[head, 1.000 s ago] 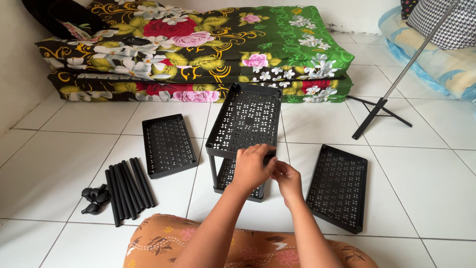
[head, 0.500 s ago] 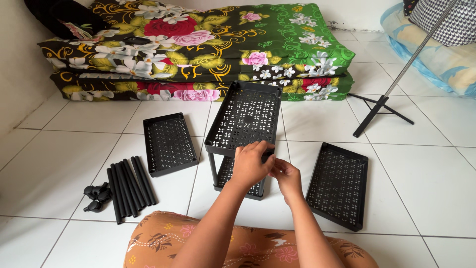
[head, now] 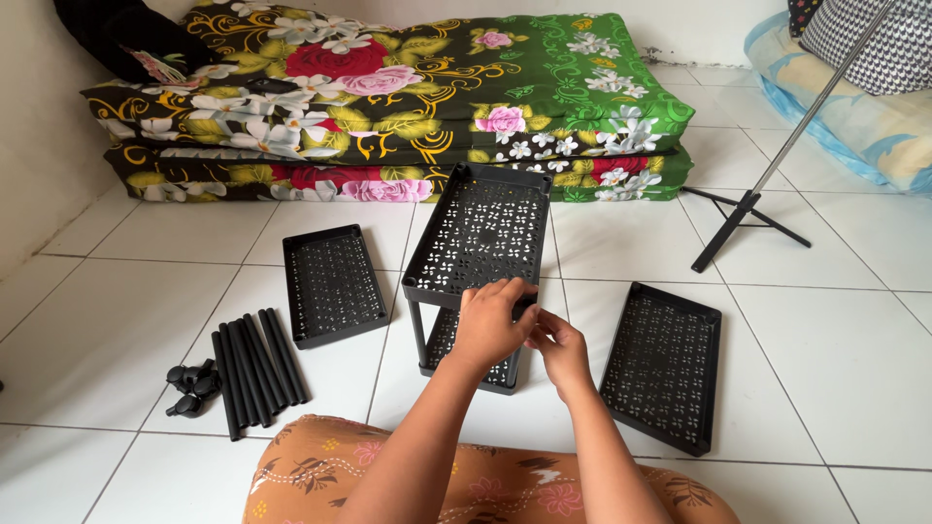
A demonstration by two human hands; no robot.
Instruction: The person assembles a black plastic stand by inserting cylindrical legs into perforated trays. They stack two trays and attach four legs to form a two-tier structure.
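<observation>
Currently: left hand (head: pixel 488 325) and right hand (head: pixel 560 351) pinching two-tier rack (head: pixel 478 238) corner; uneven pressing risking a leg popping loose.

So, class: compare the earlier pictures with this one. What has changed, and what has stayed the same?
Almost nothing. Both hands, left and right, stay at the near corner of the two-tier rack. The loose trays, tubes and casters lie unmoved.

A room in a home, seen from someone seated on a white tiled floor (head: pixel 835 359). A folded floral mattress (head: pixel 408 97) in green, red and white lies against the wall. A patterned pillow (head: pixel 864 44) rests on blue bedding (head: pixel 854 126) at the right.
</observation>
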